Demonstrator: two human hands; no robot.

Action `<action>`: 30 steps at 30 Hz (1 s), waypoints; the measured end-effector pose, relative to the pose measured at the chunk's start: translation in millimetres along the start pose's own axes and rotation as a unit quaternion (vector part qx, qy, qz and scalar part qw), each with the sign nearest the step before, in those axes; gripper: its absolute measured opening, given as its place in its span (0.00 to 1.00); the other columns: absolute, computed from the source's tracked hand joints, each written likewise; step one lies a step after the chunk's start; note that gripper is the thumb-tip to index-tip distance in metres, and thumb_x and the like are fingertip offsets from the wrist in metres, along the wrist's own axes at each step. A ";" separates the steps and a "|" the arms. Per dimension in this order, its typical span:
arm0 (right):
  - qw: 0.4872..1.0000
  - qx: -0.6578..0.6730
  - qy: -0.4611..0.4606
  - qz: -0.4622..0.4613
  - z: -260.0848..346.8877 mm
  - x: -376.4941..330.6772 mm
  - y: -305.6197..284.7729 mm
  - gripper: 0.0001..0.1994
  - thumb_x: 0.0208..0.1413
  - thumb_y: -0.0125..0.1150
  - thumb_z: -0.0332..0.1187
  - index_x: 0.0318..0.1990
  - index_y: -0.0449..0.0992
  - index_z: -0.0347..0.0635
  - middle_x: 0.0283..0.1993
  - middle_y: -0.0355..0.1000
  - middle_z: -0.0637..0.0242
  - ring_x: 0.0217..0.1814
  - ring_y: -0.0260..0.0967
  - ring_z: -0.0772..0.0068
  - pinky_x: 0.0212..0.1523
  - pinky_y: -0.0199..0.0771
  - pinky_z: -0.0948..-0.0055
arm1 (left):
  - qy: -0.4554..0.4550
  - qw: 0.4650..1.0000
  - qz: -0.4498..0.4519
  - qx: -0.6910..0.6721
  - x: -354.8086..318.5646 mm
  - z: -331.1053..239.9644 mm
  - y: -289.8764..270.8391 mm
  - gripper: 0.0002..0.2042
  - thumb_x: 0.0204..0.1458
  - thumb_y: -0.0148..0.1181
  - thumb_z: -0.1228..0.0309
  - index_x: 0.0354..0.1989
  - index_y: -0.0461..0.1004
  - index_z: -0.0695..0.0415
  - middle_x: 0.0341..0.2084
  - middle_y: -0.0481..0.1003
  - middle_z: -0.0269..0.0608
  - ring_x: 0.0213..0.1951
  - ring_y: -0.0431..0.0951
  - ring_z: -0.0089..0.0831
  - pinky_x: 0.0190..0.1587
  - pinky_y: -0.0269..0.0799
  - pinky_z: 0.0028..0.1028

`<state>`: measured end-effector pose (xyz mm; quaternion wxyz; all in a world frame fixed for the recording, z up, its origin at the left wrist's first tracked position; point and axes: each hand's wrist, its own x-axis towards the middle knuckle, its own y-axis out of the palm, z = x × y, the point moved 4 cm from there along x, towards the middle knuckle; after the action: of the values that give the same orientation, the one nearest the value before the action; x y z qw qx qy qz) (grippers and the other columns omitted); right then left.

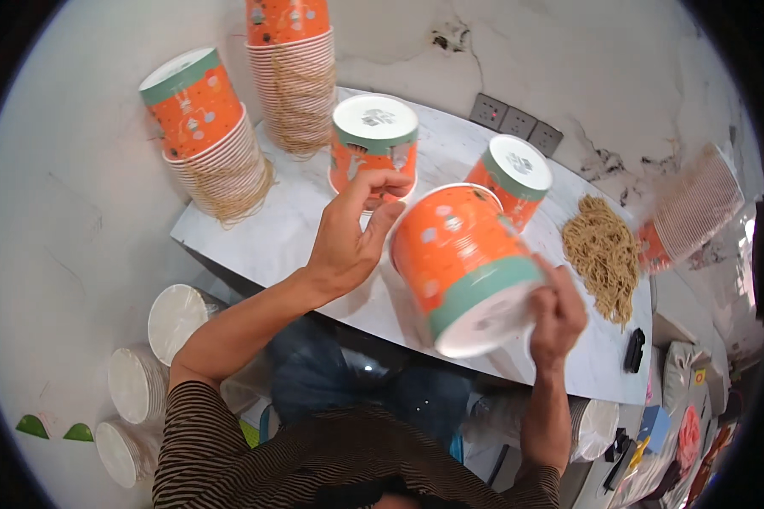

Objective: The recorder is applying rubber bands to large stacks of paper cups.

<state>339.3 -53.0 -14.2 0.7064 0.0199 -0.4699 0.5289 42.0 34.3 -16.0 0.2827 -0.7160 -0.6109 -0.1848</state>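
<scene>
My fingers point(380, 188) on the left hand point(348, 242) are spread and half curled at the rim of an orange paper tub point(463, 259), thumb and forefinger apart; I cannot tell whether they pinch the rim or only touch it. My right hand point(557, 316) is closed around the tub's green-banded base. The tub is held in the air above the near edge of the white marble desk point(272, 233), lying tilted: its long axis runs from far left to near right, mouth pointing far left, white bottom toward me. With only the base firmly held, I judge it could slip or its thin wall dent. Two upside-down tubs point(374, 140) stand just beyond; a heap of rubber bands point(604, 254) lies to the right, tied stacks of tubs point(216, 144) at far left.
</scene>
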 end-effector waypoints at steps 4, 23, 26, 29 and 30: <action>0.970 0.158 0.141 -0.118 -7.8 50.7 -7.7 0.15 0.75 0.52 0.38 0.45 0.78 0.33 0.35 0.71 0.73 0.34 0.64 0.83 0.34 0.64 0.78 | -0.016 0.993 -0.042 0.107 -31.7 36.0 -23.4 0.11 0.63 0.60 0.78 0.52 0.72 0.63 0.45 0.78 0.48 0.43 0.81 0.39 0.47 0.77 0.37; 0.831 0.507 0.089 0.210 188.8 340.5 273.5 0.18 0.72 0.57 0.45 0.42 0.74 0.35 0.31 0.66 0.68 0.26 0.68 0.76 0.28 0.83 0.75 | -0.057 0.977 0.046 0.203 -74.3 87.0 -37.2 0.10 0.56 0.65 0.77 0.45 0.74 0.61 0.43 0.76 0.49 0.49 0.76 0.49 0.52 0.75 0.42; 0.847 0.451 0.157 0.233 214.1 348.4 320.6 0.11 0.70 0.58 0.35 0.39 0.74 0.35 0.29 0.67 0.68 0.25 0.69 0.76 0.25 0.82 0.79 | -0.057 0.978 0.055 0.194 -74.2 86.5 -34.9 0.10 0.55 0.66 0.77 0.44 0.75 0.60 0.43 0.76 0.47 0.51 0.75 0.48 0.53 0.74 0.42; 0.852 0.429 0.176 0.243 239.8 333.7 345.1 0.12 0.69 0.59 0.34 0.34 0.73 0.36 0.26 0.66 0.69 0.23 0.68 0.76 0.23 0.82 0.76 | -0.055 0.975 0.054 0.209 -75.7 90.4 -36.6 0.09 0.55 0.66 0.77 0.42 0.75 0.59 0.43 0.75 0.46 0.50 0.75 0.47 0.52 0.75 0.42; 0.863 0.409 0.167 0.246 242.4 331.5 348.6 0.12 0.69 0.59 0.34 0.33 0.74 0.36 0.26 0.67 0.68 0.23 0.68 0.74 0.23 0.83 0.74 | -0.057 0.975 0.053 0.209 -74.9 90.9 -36.7 0.09 0.55 0.66 0.77 0.42 0.75 0.59 0.43 0.75 0.46 0.50 0.75 0.47 0.52 0.75 0.42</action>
<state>-83.9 214.6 184.5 0.5500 0.1022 -0.0758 0.8254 -15.2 37.3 -125.3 0.4007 -0.6815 -0.6124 0.0032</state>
